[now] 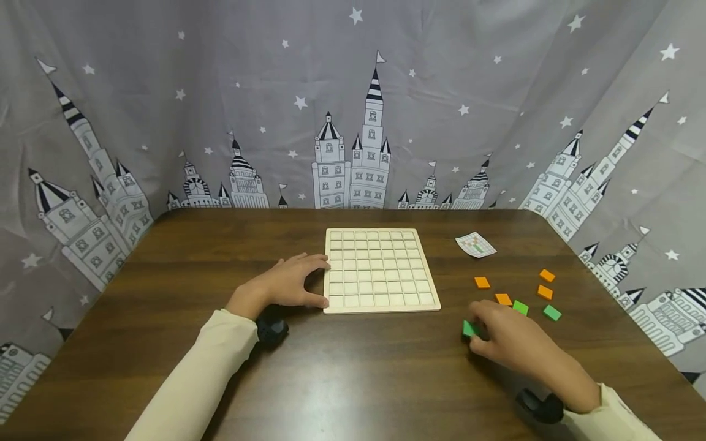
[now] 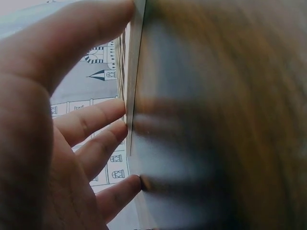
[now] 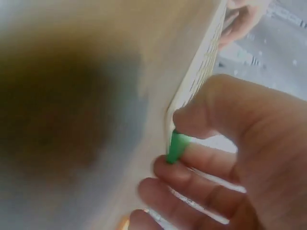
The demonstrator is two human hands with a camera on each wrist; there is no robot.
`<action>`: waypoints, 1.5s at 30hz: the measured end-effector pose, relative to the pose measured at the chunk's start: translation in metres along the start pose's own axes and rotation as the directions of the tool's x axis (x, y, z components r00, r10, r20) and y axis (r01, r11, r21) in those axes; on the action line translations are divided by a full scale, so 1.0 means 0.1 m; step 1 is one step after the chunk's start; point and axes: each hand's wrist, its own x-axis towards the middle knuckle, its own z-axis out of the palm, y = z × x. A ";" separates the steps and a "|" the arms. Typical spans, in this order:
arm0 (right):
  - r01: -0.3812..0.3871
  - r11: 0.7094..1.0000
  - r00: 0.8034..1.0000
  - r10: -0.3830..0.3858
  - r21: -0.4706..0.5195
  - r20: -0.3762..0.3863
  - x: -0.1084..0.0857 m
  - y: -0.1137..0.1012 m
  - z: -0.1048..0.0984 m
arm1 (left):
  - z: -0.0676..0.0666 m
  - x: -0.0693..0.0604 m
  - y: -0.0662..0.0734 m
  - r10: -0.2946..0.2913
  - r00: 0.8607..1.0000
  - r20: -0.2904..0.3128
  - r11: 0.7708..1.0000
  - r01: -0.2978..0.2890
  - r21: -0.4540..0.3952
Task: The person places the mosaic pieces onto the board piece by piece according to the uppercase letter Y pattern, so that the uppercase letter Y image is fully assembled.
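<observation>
A pale wooden board (image 1: 380,269) with a grid of square cells lies on the table. My left hand (image 1: 284,282) touches its left edge with thumb and fingertips, the fingers spread; the left wrist view shows the thumb and fingers against the board's thin edge (image 2: 133,81). To the right of the board, my right hand (image 1: 513,337) pinches a dark green tile (image 1: 470,329) between thumb and fingers, low over the table. In the right wrist view the green tile (image 3: 177,146) shows between the thumb and fingertips.
Several orange tiles (image 1: 482,282) lie right of the board, with a light green tile (image 1: 520,307) beside my right hand and another green tile (image 1: 552,313) farther right. A small printed card (image 1: 475,244) lies behind them. A grey curtain (image 1: 220,73) hangs behind the table.
</observation>
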 end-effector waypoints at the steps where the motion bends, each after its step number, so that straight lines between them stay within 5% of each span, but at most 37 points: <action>1: 0.029 1.000 0.999 -0.029 0.010 -0.014 0.09 -0.04 0.00 | 0.01 0.00 0.00 -0.003 1.000 0.000 1.000 0.003 -0.005; 10: 0.162 0.986 0.985 -0.159 0.034 -0.073 0.94 -0.34 0.11 | 0.04 0.00 0.05 -0.004 1.000 -0.001 1.000 0.004 -0.012; 16: 0.192 0.981 0.981 -0.190 0.040 -0.035 1.27 -0.48 0.25 | 0.08 0.02 0.08 0.000 1.000 0.003 1.000 0.000 -0.019; 27: 0.250 0.965 0.968 -0.251 0.074 0.013 1.42 -0.53 0.35 | 0.06 0.02 0.07 -0.025 1.000 0.004 1.000 0.025 0.000; 45: 0.135 0.982 0.982 -0.151 0.133 0.114 1.58 -0.58 0.24 | -0.01 -0.01 0.05 -0.037 0.999 0.010 0.999 0.038 -0.005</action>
